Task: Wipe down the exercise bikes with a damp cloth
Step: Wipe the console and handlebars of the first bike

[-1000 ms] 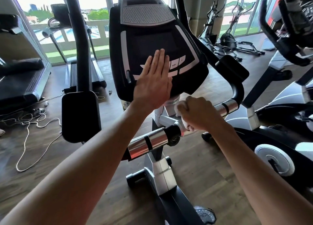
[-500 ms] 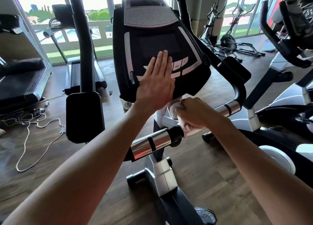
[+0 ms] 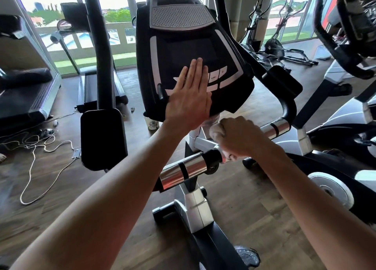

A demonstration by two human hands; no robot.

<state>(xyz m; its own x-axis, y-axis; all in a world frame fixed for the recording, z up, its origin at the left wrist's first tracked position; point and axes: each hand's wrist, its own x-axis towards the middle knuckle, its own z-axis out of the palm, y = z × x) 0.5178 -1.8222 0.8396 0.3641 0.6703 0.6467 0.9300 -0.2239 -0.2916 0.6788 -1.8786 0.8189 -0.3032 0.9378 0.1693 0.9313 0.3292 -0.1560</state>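
Right hand [image 3: 242,136], fingers clamped on the cloth [image 3: 216,131], has barely shifted along the handlebar [image 3: 189,171]; flat-fingered left hand [image 3: 190,98] still braces the console [image 3: 193,46].

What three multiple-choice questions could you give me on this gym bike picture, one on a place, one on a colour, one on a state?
1. Where is the cloth?
A. on the floor
B. in the right hand, below the console
C. on the treadmill

2. What colour is the console casing?
A. black
B. red
C. white

3. How is the left hand?
A. fisted
B. flat on the console
C. hanging idle

Answers:
1 B, the right hand grips it by the bike's column.
2 A, black with silver trim.
3 B, fingers straight against the panel.
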